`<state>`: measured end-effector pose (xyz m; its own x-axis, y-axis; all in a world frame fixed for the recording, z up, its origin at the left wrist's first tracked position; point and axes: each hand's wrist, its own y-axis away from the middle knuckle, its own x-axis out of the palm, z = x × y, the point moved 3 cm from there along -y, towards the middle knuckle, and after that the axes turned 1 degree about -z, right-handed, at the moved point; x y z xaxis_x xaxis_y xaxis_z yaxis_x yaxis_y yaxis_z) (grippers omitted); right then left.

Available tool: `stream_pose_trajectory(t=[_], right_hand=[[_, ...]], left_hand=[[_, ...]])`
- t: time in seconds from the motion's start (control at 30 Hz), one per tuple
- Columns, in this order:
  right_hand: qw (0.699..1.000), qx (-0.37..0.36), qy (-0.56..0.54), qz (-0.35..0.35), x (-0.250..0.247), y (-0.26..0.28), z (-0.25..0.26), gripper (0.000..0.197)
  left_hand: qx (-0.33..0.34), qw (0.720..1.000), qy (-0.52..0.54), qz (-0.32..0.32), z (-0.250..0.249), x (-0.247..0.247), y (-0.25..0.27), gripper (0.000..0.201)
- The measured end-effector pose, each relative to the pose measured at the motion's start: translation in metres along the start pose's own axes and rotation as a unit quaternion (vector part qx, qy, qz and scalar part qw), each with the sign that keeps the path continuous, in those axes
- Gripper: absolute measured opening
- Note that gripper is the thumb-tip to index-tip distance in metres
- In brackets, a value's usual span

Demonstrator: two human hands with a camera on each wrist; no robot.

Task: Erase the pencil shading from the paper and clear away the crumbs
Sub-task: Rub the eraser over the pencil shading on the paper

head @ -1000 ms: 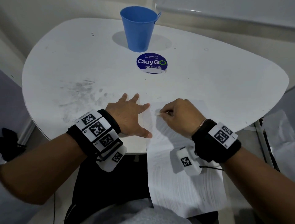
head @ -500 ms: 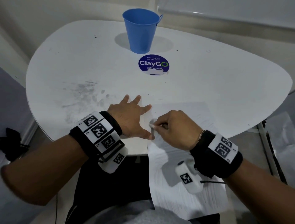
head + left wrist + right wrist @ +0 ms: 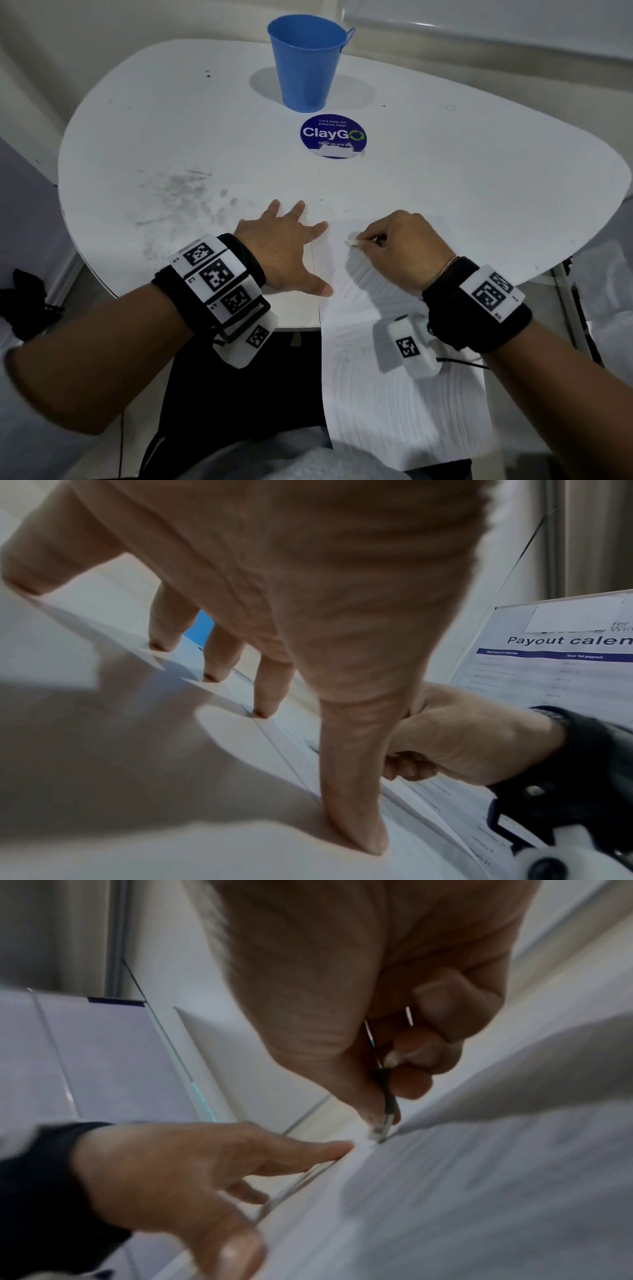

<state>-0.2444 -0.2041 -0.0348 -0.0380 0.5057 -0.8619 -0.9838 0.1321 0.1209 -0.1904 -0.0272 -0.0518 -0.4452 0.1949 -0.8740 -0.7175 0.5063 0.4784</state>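
Observation:
A white paper point(image 3: 394, 394) with faint grey pencil shading lies on the table's near edge and hangs over my lap. My left hand point(image 3: 308, 253) lies flat with spread fingers, thumb and fingertips pressing the paper's left edge point(image 3: 428, 818). My right hand point(image 3: 363, 241) pinches a small white eraser point(image 3: 351, 241) between thumb and fingers, its tip down on the paper's upper part. The right wrist view shows the eraser point(image 3: 378, 1131) touching the paper point(image 3: 479, 1191) just past the left hand's index finger point(image 3: 325, 1150). I cannot make out crumbs.
A blue cup point(image 3: 308, 65) stands at the back of the white table point(image 3: 479, 178), with a round ClayGo sticker point(image 3: 333, 135) in front of it. Grey smudges point(image 3: 178, 192) mark the table to the left. A printed calendar board point(image 3: 555, 653) stands at the right.
The right hand pulled the eraser toward the left thumb, then pushed it back away and to the right. The left hand stayed pressed on the paper.

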Motion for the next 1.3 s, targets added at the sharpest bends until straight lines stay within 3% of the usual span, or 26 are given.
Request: stream_pose_trajectory(t=[0.07,0.2,0.37,0.53,0.73,0.87,1.03,1.1,1.2,1.3], right_hand=[[1.000,0.000,0.003,-0.014,0.001,0.002,0.000,0.019],[0.998,-0.049,-0.002,0.045,0.014,0.011,0.014,0.017],[0.999,0.000,-0.017,-0.031,0.001,-0.004,-0.006,0.017],[0.996,-0.062,0.001,0.067,0.014,0.013,0.018,0.017],[0.999,0.019,-0.005,-0.028,-0.003,-0.005,-0.007,0.017],[0.996,-0.048,0.011,0.074,0.012,0.015,0.020,0.018],[1.000,0.024,0.014,-0.014,-0.007,-0.016,0.001,0.017],[1.000,0.000,0.025,0.005,-0.001,-0.013,0.008,0.018],[0.994,-0.057,0.027,0.094,0.012,0.005,0.028,0.019],[0.998,-0.032,0.019,0.051,0.003,-0.009,0.020,0.018]], left_hand=[[0.000,1.000,-0.002,-0.001,0.000,0.000,0.000,0.111],[0.000,1.000,-0.008,-0.003,-0.001,0.000,-0.001,0.111],[0.000,1.000,-0.006,-0.001,-0.001,0.000,0.000,0.110],[0.001,1.000,-0.008,-0.001,-0.001,0.001,-0.002,0.111],[0.003,1.000,-0.008,-0.002,-0.001,0.000,0.001,0.110],[0.003,1.000,-0.012,-0.003,-0.001,0.000,0.000,0.110],[0.003,1.000,-0.009,0.000,-0.001,0.000,0.001,0.110],[0.003,1.000,-0.009,0.001,-0.001,0.000,0.001,0.110],[0.002,1.000,-0.011,0.002,-0.001,-0.001,0.000,0.112],[0.003,1.000,-0.008,0.002,-0.001,-0.001,0.000,0.111]])
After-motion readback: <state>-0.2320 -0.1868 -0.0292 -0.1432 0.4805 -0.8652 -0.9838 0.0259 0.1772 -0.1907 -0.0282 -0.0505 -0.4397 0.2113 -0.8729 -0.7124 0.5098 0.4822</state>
